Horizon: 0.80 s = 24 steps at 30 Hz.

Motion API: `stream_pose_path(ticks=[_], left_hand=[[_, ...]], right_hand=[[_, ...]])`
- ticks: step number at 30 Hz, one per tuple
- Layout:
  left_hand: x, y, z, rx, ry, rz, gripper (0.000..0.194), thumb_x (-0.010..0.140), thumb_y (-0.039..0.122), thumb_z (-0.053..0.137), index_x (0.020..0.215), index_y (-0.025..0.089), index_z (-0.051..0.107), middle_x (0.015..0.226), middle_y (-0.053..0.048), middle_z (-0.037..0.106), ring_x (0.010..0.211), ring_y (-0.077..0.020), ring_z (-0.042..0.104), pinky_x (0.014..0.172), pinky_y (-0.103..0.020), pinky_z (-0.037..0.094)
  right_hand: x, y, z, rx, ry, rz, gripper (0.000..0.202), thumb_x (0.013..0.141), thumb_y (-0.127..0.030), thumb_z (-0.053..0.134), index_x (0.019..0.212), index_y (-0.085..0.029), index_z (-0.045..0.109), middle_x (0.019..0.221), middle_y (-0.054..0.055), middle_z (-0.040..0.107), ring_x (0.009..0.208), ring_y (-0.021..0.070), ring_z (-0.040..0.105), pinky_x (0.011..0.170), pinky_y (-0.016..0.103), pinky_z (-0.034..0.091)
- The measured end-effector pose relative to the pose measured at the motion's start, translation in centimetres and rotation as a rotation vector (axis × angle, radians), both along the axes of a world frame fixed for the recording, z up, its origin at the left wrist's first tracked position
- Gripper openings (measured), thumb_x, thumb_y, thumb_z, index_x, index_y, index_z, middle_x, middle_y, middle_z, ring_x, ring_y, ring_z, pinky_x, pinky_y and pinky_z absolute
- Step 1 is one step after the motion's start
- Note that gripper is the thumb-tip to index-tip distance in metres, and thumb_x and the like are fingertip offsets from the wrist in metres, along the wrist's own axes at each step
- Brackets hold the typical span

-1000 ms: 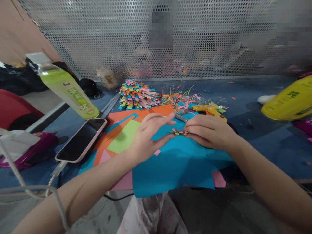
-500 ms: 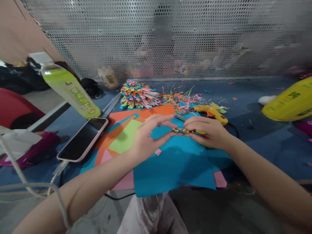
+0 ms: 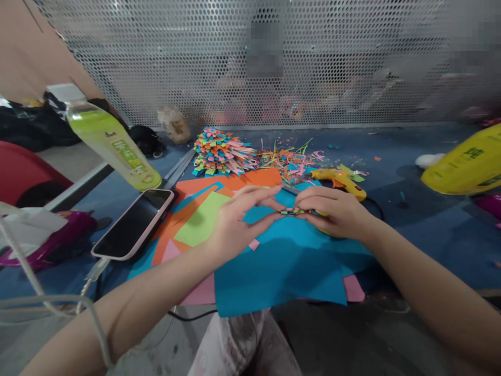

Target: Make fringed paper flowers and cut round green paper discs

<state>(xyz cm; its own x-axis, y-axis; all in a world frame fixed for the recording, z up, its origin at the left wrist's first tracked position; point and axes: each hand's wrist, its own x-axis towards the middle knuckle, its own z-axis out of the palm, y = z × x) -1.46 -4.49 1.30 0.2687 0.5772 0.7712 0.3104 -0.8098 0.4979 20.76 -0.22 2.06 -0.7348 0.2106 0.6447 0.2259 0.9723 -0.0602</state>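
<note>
Left hand (image 3: 238,216), its fingers lowered since earlier, and right hand (image 3: 334,210) pinch a multicoloured paper strip (image 3: 290,212) above blue paper (image 3: 282,269).

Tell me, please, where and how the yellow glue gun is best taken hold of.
I would grip the glue gun by its handle, coming from the near right: it lies with its nozzle pointing left and the handle slanting rightward, just beyond the right hand, which pinches a small paper piece.
</note>
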Motion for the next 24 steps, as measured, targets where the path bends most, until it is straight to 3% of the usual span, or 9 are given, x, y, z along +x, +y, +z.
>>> stream_pose_path(ticks=[10,14,17,24], left_hand=[[0.04,-0.05,-0.02,-0.132,-0.042,0.003,0.04,0.076,0.02,0.069,0.115,0.02,0.061,0.09,-0.004,0.074,0.093,-0.0172,0.064,0.088,-0.035,0.048],[0.02,0.1,-0.03,-0.376,-0.178,-0.07,0.051,0.076,0.025,0.069,0.125,0.019,0.054,0.103,-0.009,0.072,0.099,-0.0196,0.065,0.082,-0.032,0.049],[-0.01,0.21,0.04,-0.514,-0.271,-0.174,0.047,0.083,0.026,0.061,0.128,0.02,0.053,0.106,-0.009,0.071,0.101,-0.0192,0.065,0.083,-0.031,0.048],[-0.14,0.08,0.14,-0.588,-0.292,-0.249,0.038,0.083,0.021,0.056,0.121,0.021,0.06,0.096,-0.006,0.071,0.092,-0.0175,0.063,0.083,-0.031,0.047]], right_hand=[[0.02,0.04,0.05,-0.081,0.006,-0.006,0.008,0.088,-0.016,0.053,0.093,-0.022,0.055,0.089,0.006,0.064,0.087,0.0156,0.063,0.072,0.028,0.054],[0.03,0.34,-0.21,-0.225,0.07,-0.019,0.004,0.086,-0.018,0.056,0.088,-0.021,0.056,0.086,0.005,0.064,0.083,0.0156,0.062,0.073,0.031,0.052],[-0.15,0.49,-0.25,-0.326,0.141,0.001,0.004,0.085,-0.021,0.058,0.082,-0.021,0.057,0.079,0.004,0.064,0.077,0.0156,0.062,0.07,0.031,0.051],[-0.36,0.4,-0.18,-0.483,0.14,0.019,0.01,0.084,-0.022,0.06,0.075,-0.02,0.056,0.076,0.002,0.063,0.074,0.0141,0.059,0.067,0.028,0.048]])
